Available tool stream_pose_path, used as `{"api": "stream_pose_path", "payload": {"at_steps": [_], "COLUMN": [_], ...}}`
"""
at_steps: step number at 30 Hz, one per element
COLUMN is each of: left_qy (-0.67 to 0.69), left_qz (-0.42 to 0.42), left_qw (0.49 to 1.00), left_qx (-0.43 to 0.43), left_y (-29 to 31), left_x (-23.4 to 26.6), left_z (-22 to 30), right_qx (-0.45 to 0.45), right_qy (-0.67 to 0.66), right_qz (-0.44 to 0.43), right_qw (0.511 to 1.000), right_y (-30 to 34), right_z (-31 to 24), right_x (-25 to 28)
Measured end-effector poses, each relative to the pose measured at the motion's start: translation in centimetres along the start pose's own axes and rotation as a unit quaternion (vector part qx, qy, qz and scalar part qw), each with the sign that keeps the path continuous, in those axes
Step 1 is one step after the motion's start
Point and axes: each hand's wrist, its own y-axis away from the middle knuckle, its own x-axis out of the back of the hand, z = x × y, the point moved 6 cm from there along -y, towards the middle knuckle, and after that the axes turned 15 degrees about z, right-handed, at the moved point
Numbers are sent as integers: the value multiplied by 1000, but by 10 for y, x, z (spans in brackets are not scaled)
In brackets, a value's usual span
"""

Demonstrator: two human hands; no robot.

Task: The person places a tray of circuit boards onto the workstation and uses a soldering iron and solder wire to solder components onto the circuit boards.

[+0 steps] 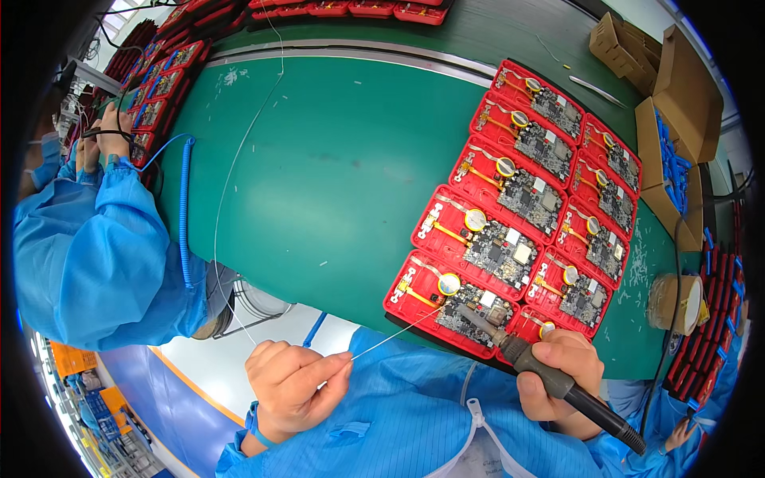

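Circuit board (473, 301) sits in a red case (403, 301), low and right of the frame's centre. The grip of the left hand (296, 384) pinches a thin wire (392, 338); that of the right hand (564, 373) wraps a soldering iron (534, 360). Steady wrists and light feeding should suit best.

Green tabletop (319, 175) bears red cases (443, 249), white scraps (233, 76).

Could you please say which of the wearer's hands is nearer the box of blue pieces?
Right. In view, the right hand, gripping the soldering iron, is below-left of the box; the left hand, pinching thin wire, is farther left.
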Motion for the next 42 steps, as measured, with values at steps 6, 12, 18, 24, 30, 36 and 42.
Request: {"api": "stream_pose_path", "payload": {"at_steps": [6,12,18,24,30,36,42], "left_qy": [3,-2,3,2,-5,23,39], "left_qz": [-2,-6,-12,-11,-47,4,14], "left_qw": [1000,1000,1000,1000,999,1000,999], "left_qx": [1,4,6,-6,6,15,34], "left_y": [1,0,-1,-6,-10,-3,2], "left_x": [-1,-2,-5,-13,-15,-7,-11], "left_z": [-2,-5,-4,-1,9,2,2], "right_qx": [-10,-18,-21,-11,-3,1,6], "right_qy": [2,5,10,21,25,-53,-20], "right_qz": [-12,-18,-35,-47,-47,12,0], "right_qw": [1000,1000,999,999,999,999,1000], "right_y": [-1,-2,-3,-2,-2,1,1], "right_z": [0,2,0,-3,-6,-2,-2], "right_x": [-3,-7,-6,-6,-6,9,7]}}
